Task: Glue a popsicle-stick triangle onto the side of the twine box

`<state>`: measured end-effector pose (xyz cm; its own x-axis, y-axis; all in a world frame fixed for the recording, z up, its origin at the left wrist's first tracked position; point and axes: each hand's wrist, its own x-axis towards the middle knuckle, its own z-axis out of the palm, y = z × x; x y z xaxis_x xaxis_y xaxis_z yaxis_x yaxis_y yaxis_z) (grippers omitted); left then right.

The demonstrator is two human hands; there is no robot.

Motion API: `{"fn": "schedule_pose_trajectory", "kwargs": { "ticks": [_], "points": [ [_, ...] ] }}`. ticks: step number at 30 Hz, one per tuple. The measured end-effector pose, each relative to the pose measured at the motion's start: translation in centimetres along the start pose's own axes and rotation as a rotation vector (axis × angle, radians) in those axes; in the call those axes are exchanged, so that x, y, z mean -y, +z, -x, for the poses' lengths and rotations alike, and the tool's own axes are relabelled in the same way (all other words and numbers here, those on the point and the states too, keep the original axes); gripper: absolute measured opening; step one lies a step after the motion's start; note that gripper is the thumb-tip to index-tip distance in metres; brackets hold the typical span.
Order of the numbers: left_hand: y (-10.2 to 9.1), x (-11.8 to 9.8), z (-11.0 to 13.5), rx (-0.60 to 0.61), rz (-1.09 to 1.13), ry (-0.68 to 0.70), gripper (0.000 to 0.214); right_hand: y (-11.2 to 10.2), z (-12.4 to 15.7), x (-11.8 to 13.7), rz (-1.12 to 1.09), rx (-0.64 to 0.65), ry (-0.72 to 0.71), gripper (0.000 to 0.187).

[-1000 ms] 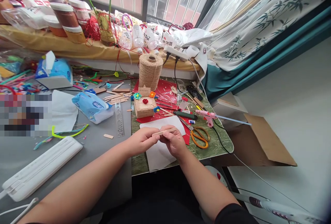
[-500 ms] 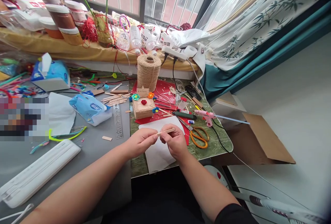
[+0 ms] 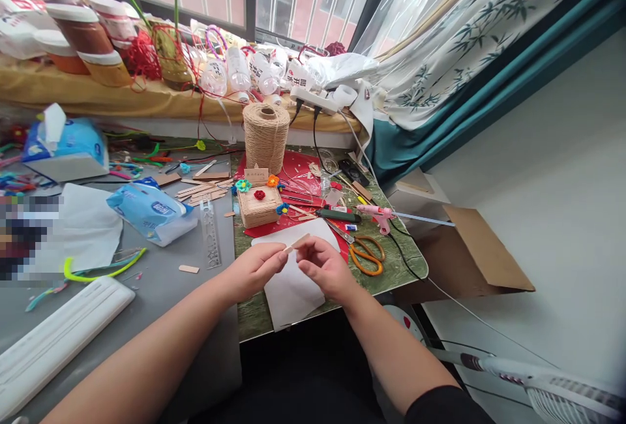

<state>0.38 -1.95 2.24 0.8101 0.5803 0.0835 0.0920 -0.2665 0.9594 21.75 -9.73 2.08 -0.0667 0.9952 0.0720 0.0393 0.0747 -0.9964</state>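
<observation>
My left hand [image 3: 259, 269] pinches a wooden craft stick [image 3: 299, 241] between thumb and fingers, above a white sheet of paper [image 3: 293, 290]. Close to the stick's far end is my right hand [image 3: 328, 269], its fingers curved and thumb apart, not closed on the stick; whether a fingertip touches it I cannot tell. Beyond the hands stands a twine-wrapped box [image 3: 259, 209] with a red rose and small coloured flowers on it. Another short wooden piece [image 3: 188, 269] lies on the grey mat to the left.
Orange-handled scissors [image 3: 368, 256] and a pink glue gun [image 3: 379, 216] lie right of the paper. Behind the box stands a twine spool [image 3: 267, 137]. Left are a clear ruler [image 3: 210, 235], loose craft sticks [image 3: 203, 192] and a blue tissue pack [image 3: 151, 212]. An open cardboard box [image 3: 489, 251] stands beyond the table's right edge.
My right hand has loosened from the craft stick, its thumb now apart from the fingers. The stick stays in my left hand and tilts more steeply. The view has shifted slightly right.
</observation>
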Motion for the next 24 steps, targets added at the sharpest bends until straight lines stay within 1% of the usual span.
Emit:
{"fn": "schedule_pose_trajectory", "kwargs": {
  "ticks": [1, 3, 4, 5, 7, 9, 10, 12, 17, 19, 21, 24],
  "points": [
    [-0.1, 0.1, 0.0, -0.031, 0.016, 0.002, 0.045, -1.6, 0.4, 0.0, 0.129, -0.029, -0.004, 0.031],
    [-0.2, 0.3, 0.0, -0.081, 0.068, 0.017, 0.044, -5.7, 1.5, -0.4, 0.506, -0.226, -0.025, 0.024],
    [-0.3, 0.3, 0.0, -0.099, 0.094, 0.024, 0.044, -8.0, 2.0, -0.7, 0.677, -0.292, -0.008, 0.024],
    [-0.3, 0.3, 0.0, -0.113, 0.118, 0.03, 0.043, -10.2, 2.5, -1.1, 0.825, -0.299, 0.041, 0.028],
    [-0.1, 0.3, 0.0, -0.127, 0.148, 0.034, 0.043, -13.9, 3.5, -2.2, 1.05, -0.212, 0.161, 0.035],
    [0.1, 0.3, 0.0, -0.125, 0.151, 0.027, 0.043, -16.2, 4.3, -3.4, 1.148, -0.177, 0.23, 0.047],
    [0.2, 0.3, -0.1, -0.122, 0.151, 0.022, 0.043, -16.9, 4.6, -3.9, 1.176, -0.175, 0.247, 0.051],
    [0.4, 0.4, -0.2, -0.12, 0.158, 0.012, 0.044, -17.4, 4.8, -4.6, 1.208, -0.18, 0.252, 0.052],
    [0.6, 0.8, -0.3, -0.148, 0.164, 0.002, 0.045, -17.5, 4.8, -5.2, 1.17, -0.177, 0.261, 0.047],
    [0.6, 0.9, -0.3, -0.162, 0.142, 0.008, 0.044, -17.5, 5.2, -5.2, 1.144, -0.196, 0.252, 0.044],
    [0.5, 0.9, -0.2, -0.167, 0.116, 0.016, 0.045, -17.4, 5.7, -5.1, 1.11, -0.255, 0.232, 0.04],
    [0.4, 0.9, -0.1, -0.174, 0.113, 0.038, 0.045, -16.9, 6.4, -4.6, 0.997, -0.388, 0.236, 0.039]
  ]
}}
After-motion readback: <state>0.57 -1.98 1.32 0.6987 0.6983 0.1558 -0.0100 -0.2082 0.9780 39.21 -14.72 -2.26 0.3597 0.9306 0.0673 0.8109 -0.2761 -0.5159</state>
